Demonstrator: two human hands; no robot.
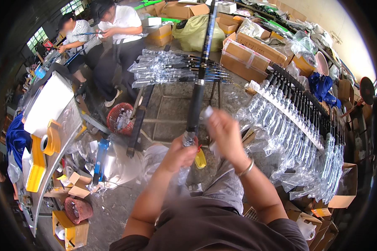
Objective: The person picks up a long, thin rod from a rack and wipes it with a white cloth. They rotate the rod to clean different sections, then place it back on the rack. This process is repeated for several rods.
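Note:
A dark fishing rod (pixel 195 102) stands up in front of me, its upper end running past the top of the view. My left hand (pixel 181 154) is closed around its lower handle, which is covered by a clear plastic sleeve (pixel 189 138). Just right of the rod, my right hand (pixel 225 131) is raised and pinches a small white piece (pixel 208 111), perhaps a sticker or tag; a gap separates it from the rod. Below the rod, between my knees, is a yellow-handled tool (pixel 201 159), partly hidden by my left hand.
Plastic-wrapped rods (pixel 163 69) lie across a metal stand ahead. More stand in a rack (pixel 297 119) at the right. A red basket (pixel 120 119) holds white scraps. Cartons (pixel 247 58) fill the back. Two people (pixel 120 25) work at the far left, beyond a cluttered table (pixel 67 125).

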